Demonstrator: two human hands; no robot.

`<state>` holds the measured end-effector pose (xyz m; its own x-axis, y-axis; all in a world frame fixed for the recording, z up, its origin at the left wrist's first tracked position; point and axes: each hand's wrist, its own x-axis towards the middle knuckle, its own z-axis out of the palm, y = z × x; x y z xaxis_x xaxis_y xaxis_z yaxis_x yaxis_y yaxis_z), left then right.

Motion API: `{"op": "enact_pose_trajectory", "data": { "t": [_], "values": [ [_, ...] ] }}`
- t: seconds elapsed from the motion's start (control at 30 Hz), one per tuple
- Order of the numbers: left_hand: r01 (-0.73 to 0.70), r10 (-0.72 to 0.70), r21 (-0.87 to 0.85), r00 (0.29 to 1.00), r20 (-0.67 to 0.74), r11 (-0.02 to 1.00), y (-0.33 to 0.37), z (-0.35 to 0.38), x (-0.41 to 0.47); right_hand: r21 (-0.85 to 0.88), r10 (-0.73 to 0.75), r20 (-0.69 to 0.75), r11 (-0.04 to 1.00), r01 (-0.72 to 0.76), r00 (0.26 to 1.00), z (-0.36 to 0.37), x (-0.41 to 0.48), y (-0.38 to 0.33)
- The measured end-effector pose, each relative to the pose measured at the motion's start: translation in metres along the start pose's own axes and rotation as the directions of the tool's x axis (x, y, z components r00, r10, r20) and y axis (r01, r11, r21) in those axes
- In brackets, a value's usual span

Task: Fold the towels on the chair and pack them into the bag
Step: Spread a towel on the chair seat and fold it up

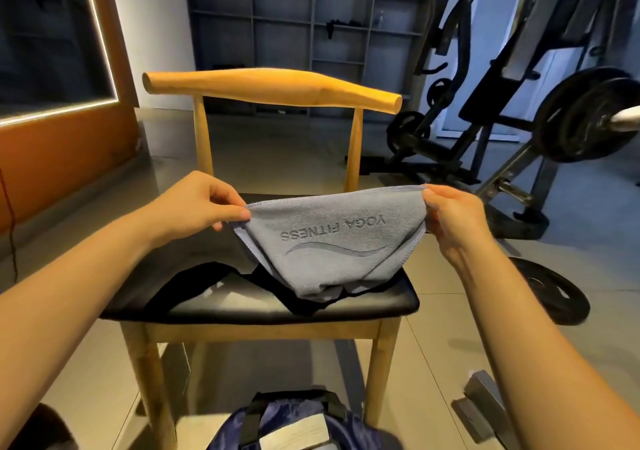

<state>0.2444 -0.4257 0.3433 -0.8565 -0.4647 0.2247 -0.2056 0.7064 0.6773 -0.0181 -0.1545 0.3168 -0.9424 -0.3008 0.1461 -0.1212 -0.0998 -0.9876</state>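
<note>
While holding yoga towel (332,241): level corners over chair seat (242,307)
Left hand (197,203): pinching corner
Right hand (457,221): pinching corner

A loaded barbell (585,117) stands at right, a weight plate (561,297) lies on the tiled floor (433,363), grey shelving (311,16) behind.

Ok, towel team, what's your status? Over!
Left hand pinches one top corner of the grey towel, right hand the other. Towel hangs spread, bottom resting on black cloth on the chair seat. Nothing blocking the bag below.
</note>
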Motion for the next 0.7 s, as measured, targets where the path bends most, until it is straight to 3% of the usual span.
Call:
{"op": "enact_pose_trajectory", "data": {
  "t": [0.17,0.27,0.37,0.47,0.57,0.63,0.7],
  "values": [
    [0.015,-0.007,0.057,0.989,-0.146,0.998,-0.005,-0.005,0.002,-0.026,-0.059,0.009,0.998,0.059,0.998,0.003,-0.004,-0.005],
    [0.038,-0.010,0.141,0.980,-0.197,0.989,0.000,-0.011,0.003,-0.093,-0.180,0.024,0.979,0.181,0.983,0.008,-0.010,-0.018],
    [0.057,-0.017,0.119,0.952,-0.307,0.991,0.010,-0.022,0.005,-0.136,-0.306,-0.002,0.943,0.303,0.952,0.010,-0.017,-0.035],
    [0.011,0.016,0.052,0.868,-0.497,0.999,0.028,-0.037,0.014,-0.201,-0.320,-0.061,0.932,0.302,0.946,0.023,-0.014,-0.063],
    [-0.120,0.110,0.029,0.751,-0.651,0.992,0.051,-0.069,0.029,-0.211,-0.356,-0.086,0.919,0.332,0.931,0.047,-0.021,-0.110],
    [-0.171,0.156,0.045,0.722,-0.674,0.984,0.065,-0.099,0.036,-0.099,-0.340,0.139,0.930,0.355,0.930,0.053,-0.031,-0.149],
    [-0.161,0.176,0.083,0.748,-0.639,0.983,0.071,-0.126,0.038,-0.037,-0.242,0.474,0.955,0.294,0.847,0.053,-0.043,-0.182]
  ]
}}
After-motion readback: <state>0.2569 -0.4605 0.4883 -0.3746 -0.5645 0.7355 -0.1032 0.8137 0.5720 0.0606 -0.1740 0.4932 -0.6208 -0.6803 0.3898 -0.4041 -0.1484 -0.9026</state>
